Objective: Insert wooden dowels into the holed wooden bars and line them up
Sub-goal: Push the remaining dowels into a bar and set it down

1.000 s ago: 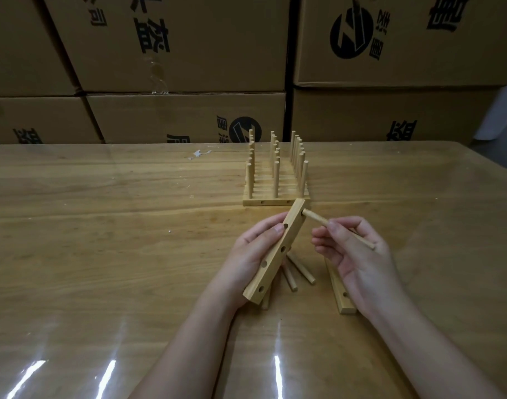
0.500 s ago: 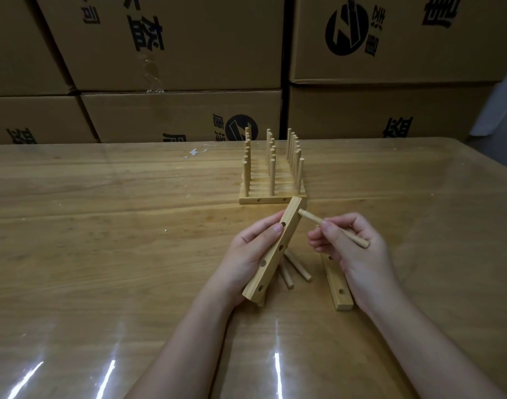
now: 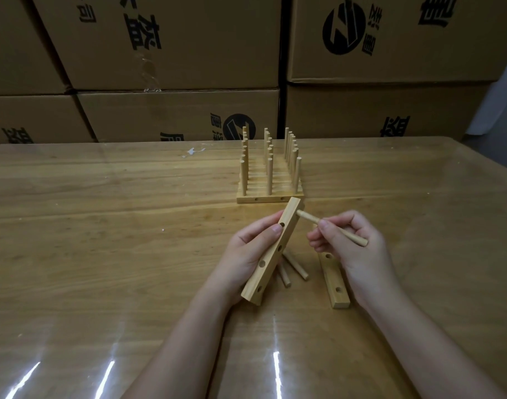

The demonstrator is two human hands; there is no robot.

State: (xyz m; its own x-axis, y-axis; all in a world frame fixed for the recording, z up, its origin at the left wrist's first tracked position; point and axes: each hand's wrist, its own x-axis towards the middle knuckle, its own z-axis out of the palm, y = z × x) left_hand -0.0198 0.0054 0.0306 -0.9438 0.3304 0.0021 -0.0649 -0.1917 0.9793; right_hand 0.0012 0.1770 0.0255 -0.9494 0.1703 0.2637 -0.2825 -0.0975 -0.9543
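Dowels (image 3: 297, 266) lie partly hidden behind the bar (image 3: 271, 256) gripped by the left hand (image 3: 243, 254); right hand (image 3: 358, 249) pinches another dowel (image 3: 307, 217).

The room is dim and warm-toned. Light from above glares off the glossy bench (image 3: 102, 226) in 3 white streaks near its front edge. The cardboard boxes (image 3: 171, 44) behind sit in murky shade. The left hand (image 3: 246, 251) and right hand (image 3: 356, 249) look crisp, casting only faint, soft shadows. The wide lens bows the bench's far edge and tilts the boxes at the sides.
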